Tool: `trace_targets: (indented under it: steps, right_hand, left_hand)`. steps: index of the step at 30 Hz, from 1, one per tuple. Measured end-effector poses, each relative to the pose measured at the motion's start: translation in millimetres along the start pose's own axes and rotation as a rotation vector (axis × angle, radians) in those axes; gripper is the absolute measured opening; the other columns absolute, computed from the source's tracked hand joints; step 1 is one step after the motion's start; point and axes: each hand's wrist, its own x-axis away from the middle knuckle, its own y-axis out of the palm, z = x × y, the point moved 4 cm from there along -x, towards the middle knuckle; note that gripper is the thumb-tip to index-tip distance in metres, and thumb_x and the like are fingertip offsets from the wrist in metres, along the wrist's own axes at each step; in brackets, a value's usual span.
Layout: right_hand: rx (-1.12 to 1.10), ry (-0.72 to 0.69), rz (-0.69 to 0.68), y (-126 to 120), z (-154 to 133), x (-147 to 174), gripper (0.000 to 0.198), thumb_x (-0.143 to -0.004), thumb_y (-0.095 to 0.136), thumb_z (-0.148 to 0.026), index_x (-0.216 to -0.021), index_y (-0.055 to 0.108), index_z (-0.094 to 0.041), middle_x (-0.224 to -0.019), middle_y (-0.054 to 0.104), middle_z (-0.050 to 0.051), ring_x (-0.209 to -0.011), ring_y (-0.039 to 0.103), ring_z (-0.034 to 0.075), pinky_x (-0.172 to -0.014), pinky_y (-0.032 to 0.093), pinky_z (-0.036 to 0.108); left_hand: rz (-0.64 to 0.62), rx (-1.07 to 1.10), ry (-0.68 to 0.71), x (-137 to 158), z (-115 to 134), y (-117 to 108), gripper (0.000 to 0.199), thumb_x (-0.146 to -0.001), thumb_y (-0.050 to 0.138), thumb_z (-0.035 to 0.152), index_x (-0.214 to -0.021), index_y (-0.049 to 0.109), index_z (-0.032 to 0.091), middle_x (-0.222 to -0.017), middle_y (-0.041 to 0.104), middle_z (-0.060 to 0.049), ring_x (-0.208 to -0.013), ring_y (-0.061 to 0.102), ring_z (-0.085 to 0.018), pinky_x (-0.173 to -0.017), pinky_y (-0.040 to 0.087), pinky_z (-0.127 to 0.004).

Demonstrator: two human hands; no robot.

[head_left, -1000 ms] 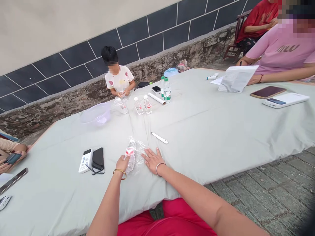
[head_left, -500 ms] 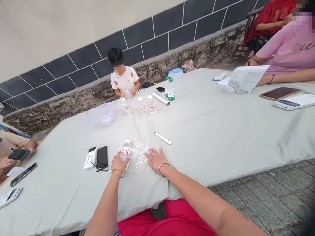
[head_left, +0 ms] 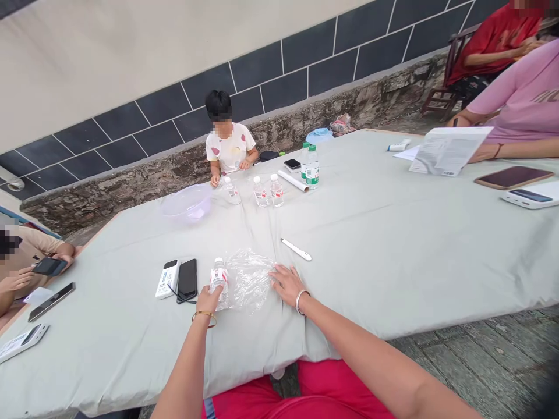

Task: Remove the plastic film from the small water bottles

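Observation:
A small clear water bottle (head_left: 219,274) with a white cap stands at the left end of a sheet of clear plastic film (head_left: 250,279). My left hand (head_left: 209,299) is closed around the lower part of this bottle. Spread flat, my right hand (head_left: 289,285) rests with its fingertips on the right edge of the film and holds nothing. Beyond it lies a white utility knife (head_left: 296,249). Left of the bottle, a white power bank (head_left: 167,280) and a black phone (head_left: 187,280) lie side by side.
Further back are several small water bottles (head_left: 276,191), a film roll (head_left: 293,181), green-capped bottles (head_left: 312,169) and a translucent basin (head_left: 186,205). A person (head_left: 230,148) sits across the table (head_left: 371,250). Others sit left and right, near phones and a folded paper (head_left: 449,152).
My left hand has shifted the bottle slightly left, toward the phone. The film looks more spread out between my hands. The camera view has also shifted a little.

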Motion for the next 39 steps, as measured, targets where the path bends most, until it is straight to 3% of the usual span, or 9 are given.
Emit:
trace_targets:
  steps: [7, 12, 16, 20, 23, 28, 33, 36, 39]
  right_hand:
    - [-0.042, -0.084, 0.466, -51.5, -51.8, -7.4, 0.031, -0.072, 0.048, -0.010, -0.094, 0.067, -0.021, -0.116, 0.058, 0.007, -0.110, 0.047, 0.023, -0.096, 0.029, 0.043]
    - [-0.301, -0.019, 0.191, -29.8, -81.0, -23.9, 0.022, -0.078, 0.050, -0.018, -0.093, 0.066, -0.021, -0.093, 0.065, 0.005, -0.094, 0.055, 0.021, -0.085, 0.038, 0.037]
    - [-0.723, 0.125, -0.186, 12.5, -94.4, -29.8, 0.051, -0.067, 0.067, -0.046, -0.109, 0.057, -0.019, -0.086, 0.066, 0.004, -0.082, 0.061, 0.020, -0.075, 0.045, 0.033]
    - [-1.117, 0.169, -0.251, 18.3, -93.8, -22.8, 0.042, -0.058, 0.074, -0.043, -0.088, 0.059, -0.018, -0.086, 0.066, 0.003, -0.079, 0.062, 0.018, -0.071, 0.048, 0.031]
    - [-1.212, 0.176, -0.216, 1.5, -79.7, -16.7, 0.043, -0.053, 0.077, -0.037, -0.087, 0.057, -0.019, -0.088, 0.066, 0.002, -0.081, 0.062, 0.018, -0.073, 0.049, 0.032]
    - [-1.072, 0.083, 0.002, -28.6, -49.6, -22.2, 0.047, -0.057, 0.075, -0.038, -0.094, 0.054, -0.019, -0.092, 0.066, 0.004, -0.085, 0.062, 0.018, -0.077, 0.048, 0.034]
    - [-0.609, 0.094, 0.304, -46.5, -19.5, -44.7, 0.055, -0.059, 0.073, -0.039, -0.105, 0.050, -0.020, -0.092, 0.065, 0.002, -0.076, 0.060, 0.017, -0.072, 0.047, 0.032]
    - [-0.441, 0.153, 0.413, -48.8, -8.4, -62.4, 0.060, -0.061, 0.072, -0.038, -0.113, 0.046, -0.022, -0.088, 0.064, 0.001, -0.071, 0.058, 0.016, -0.068, 0.045, 0.030]
    - [-0.359, 0.208, 0.406, -42.3, -0.1, -78.7, 0.062, -0.063, 0.070, -0.036, -0.118, 0.044, -0.022, -0.090, 0.063, 0.001, -0.074, 0.059, 0.017, -0.070, 0.045, 0.030]
  left_hand:
    - [0.080, 0.369, -0.071, 18.7, -14.0, 14.2, 0.046, -0.069, 0.057, 0.051, -0.096, 0.052, 0.014, -0.080, 0.064, -0.007, -0.066, 0.064, -0.019, -0.058, 0.047, -0.029]
    - [0.242, 0.684, -0.084, 44.7, -8.7, 21.9, 0.047, -0.071, 0.055, 0.049, -0.103, 0.046, 0.017, -0.084, 0.060, -0.005, -0.068, 0.062, -0.016, -0.060, 0.048, -0.029]
    - [0.349, 0.540, 0.184, 80.7, 13.1, 22.7, 0.054, -0.069, 0.060, 0.045, -0.113, 0.044, 0.017, -0.100, 0.059, -0.009, -0.086, 0.061, -0.021, -0.073, 0.049, -0.034]
    - [0.082, 0.326, 0.499, 95.5, 28.0, 30.6, 0.060, -0.073, 0.057, 0.044, -0.125, 0.042, 0.018, -0.116, 0.055, -0.013, -0.102, 0.056, -0.024, -0.080, 0.048, -0.036]
    - [-0.017, 0.197, 0.563, 76.4, 29.4, 29.2, 0.052, -0.081, 0.045, 0.038, -0.130, 0.040, 0.019, -0.130, 0.048, -0.013, -0.118, 0.047, -0.025, -0.089, 0.045, -0.039]
    - [-0.161, -0.300, 0.511, 22.5, 39.1, 36.1, 0.071, -0.058, 0.066, 0.018, -0.126, 0.047, 0.023, -0.147, 0.031, -0.008, -0.138, 0.011, -0.034, -0.108, 0.016, -0.053]
    - [-0.130, -0.335, 0.518, 15.9, 36.1, 28.1, 0.014, -0.065, 0.059, 0.008, -0.060, 0.057, 0.021, -0.108, 0.065, -0.007, -0.129, 0.036, -0.029, -0.109, 0.006, -0.050]
    - [-0.134, -0.288, 0.558, 33.1, 27.0, 17.9, 0.020, -0.064, 0.060, 0.009, -0.052, 0.049, 0.021, -0.099, 0.065, -0.007, -0.127, 0.038, -0.028, -0.110, 0.004, -0.048]
    - [-0.163, -0.290, 0.539, 48.5, 23.1, 7.1, 0.017, -0.069, 0.059, 0.014, -0.059, 0.049, 0.023, -0.068, 0.062, -0.001, -0.097, 0.059, -0.025, -0.108, 0.010, -0.047]
